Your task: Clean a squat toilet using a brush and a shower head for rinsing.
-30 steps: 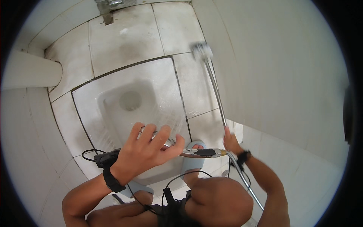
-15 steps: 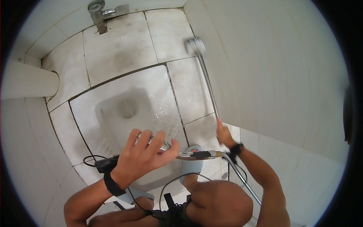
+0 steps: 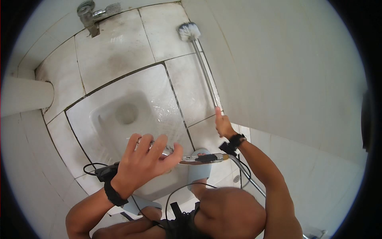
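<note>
My left hand (image 3: 145,159) is wrapped round a chrome hand shower (image 3: 203,159), held level above the near end of a white squat toilet (image 3: 81,113). A metal hose (image 3: 248,175) runs from its handle toward my right arm. Water glistens on the pan's right side. In my closed right hand (image 3: 224,125) is the grip of a long-handled toilet brush (image 3: 205,73). Its round, white and dark bristle head (image 3: 188,31) rests on or just above the far floor tiles, close to the right wall; contact cannot be made out.
A chrome valve (image 3: 88,18) with a braided connector stands at the far left wall. A thick white pipe (image 3: 26,95) enters the floor at left. Stained tiles (image 3: 115,47) surround the pan. My feet wear pale blue slippers (image 3: 199,171). Black cables loop near both wrists.
My right hand has pushed forward, carrying the brush head farther toward the far wall. The whole view has shifted slightly. My left hand keeps its hold on the hand shower.
</note>
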`<state>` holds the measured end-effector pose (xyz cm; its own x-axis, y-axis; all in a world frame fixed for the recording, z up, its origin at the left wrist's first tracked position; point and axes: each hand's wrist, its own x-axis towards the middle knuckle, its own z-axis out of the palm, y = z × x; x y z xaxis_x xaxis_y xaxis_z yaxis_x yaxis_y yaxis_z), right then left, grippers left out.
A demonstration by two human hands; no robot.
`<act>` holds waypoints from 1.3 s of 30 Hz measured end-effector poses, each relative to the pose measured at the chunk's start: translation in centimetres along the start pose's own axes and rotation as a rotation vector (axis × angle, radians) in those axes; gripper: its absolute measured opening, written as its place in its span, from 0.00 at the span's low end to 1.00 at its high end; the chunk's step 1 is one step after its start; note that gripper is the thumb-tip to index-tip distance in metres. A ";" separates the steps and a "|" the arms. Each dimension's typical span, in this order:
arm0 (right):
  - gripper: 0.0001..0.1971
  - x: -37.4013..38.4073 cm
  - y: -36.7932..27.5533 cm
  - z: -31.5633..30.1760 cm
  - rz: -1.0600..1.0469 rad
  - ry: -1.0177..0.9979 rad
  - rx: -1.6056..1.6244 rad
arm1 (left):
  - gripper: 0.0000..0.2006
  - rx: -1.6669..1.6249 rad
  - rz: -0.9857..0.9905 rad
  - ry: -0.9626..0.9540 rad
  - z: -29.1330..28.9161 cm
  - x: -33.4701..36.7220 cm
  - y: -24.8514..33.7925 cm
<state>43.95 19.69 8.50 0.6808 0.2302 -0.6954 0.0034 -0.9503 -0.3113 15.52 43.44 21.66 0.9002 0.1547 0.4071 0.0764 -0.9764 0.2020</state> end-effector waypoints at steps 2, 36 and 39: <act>0.43 -3.4 3.4 1.2 -0.072 0.050 -0.109 | 0.23 0.014 0.030 0.005 -0.3 -0.5 -0.3; 0.46 -10.5 7.0 -5.0 0.196 -0.111 -0.119 | 0.27 0.030 0.007 0.023 -1.6 -0.5 -0.5; 0.42 -8.2 4.3 -4.4 0.155 -0.078 -0.100 | 0.28 0.045 -0.016 0.010 -1.7 -0.9 -0.9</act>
<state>41.63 12.82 15.75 0.6198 0.0913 -0.7794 -0.0214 -0.9909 -0.1331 13.94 44.50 22.66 0.8945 0.1713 0.4129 0.1098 -0.9796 0.1684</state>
